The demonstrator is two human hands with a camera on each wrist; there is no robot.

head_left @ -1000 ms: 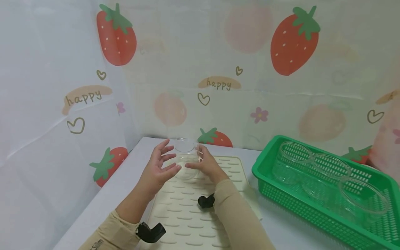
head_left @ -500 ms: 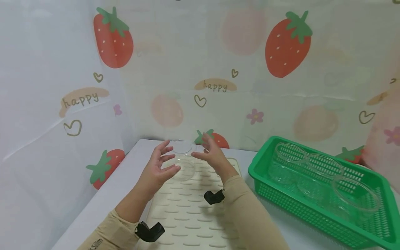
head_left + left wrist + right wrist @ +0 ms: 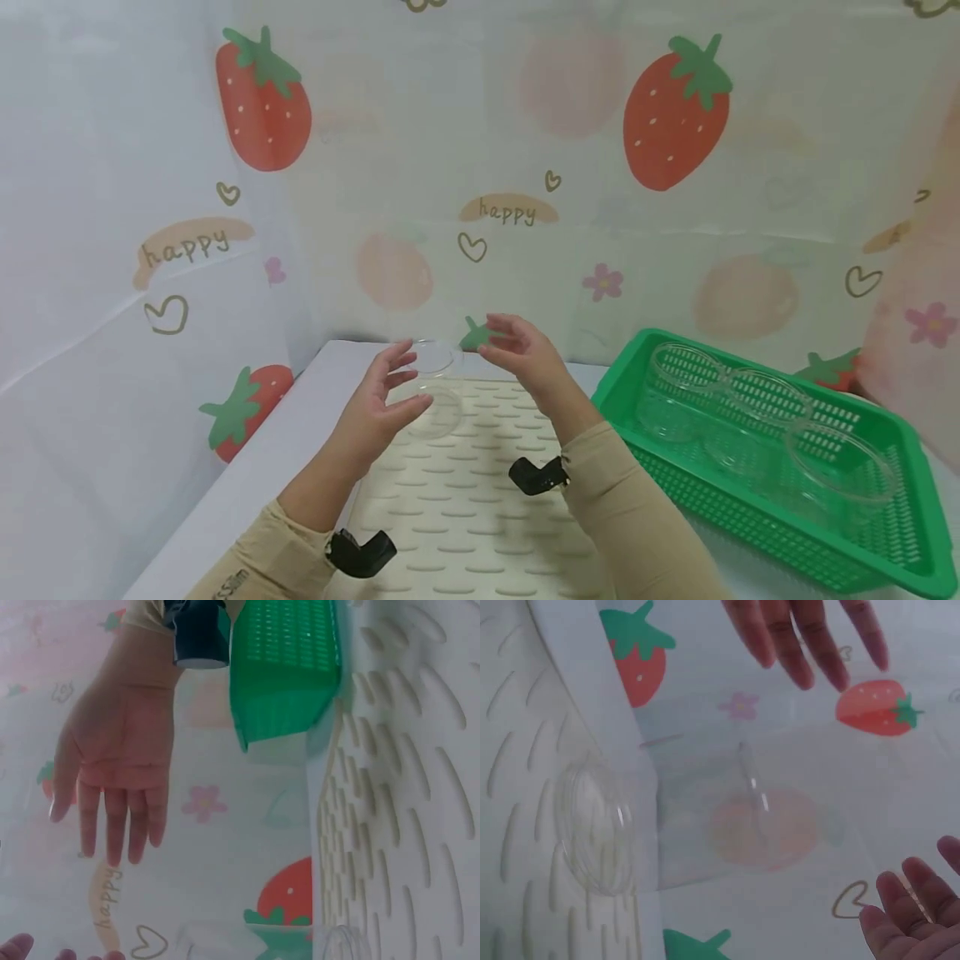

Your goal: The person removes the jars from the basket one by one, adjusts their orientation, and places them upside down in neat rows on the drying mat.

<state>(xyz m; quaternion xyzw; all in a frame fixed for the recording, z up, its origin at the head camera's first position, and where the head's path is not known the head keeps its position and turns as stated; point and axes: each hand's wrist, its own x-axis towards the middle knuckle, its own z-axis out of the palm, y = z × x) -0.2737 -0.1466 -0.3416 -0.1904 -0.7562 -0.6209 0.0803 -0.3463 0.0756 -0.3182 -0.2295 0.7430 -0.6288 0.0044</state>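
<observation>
Hands (image 3: 382, 398) beside clear cup (image 3: 437, 392)

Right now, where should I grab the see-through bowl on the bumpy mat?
Probably by its round side wall, from above. The clear bowl sits upside down on the mat, base up, so fingers can close on opposite sides.

On my feed there's a green basket (image 3: 757, 492) sitting on the right side of the white bench (image 3: 300, 421), with a few clear dishes (image 3: 840, 462) inside it. Behind everything hangs a strawberry-print curtain (image 3: 525, 167) with "happy" written on it.
</observation>
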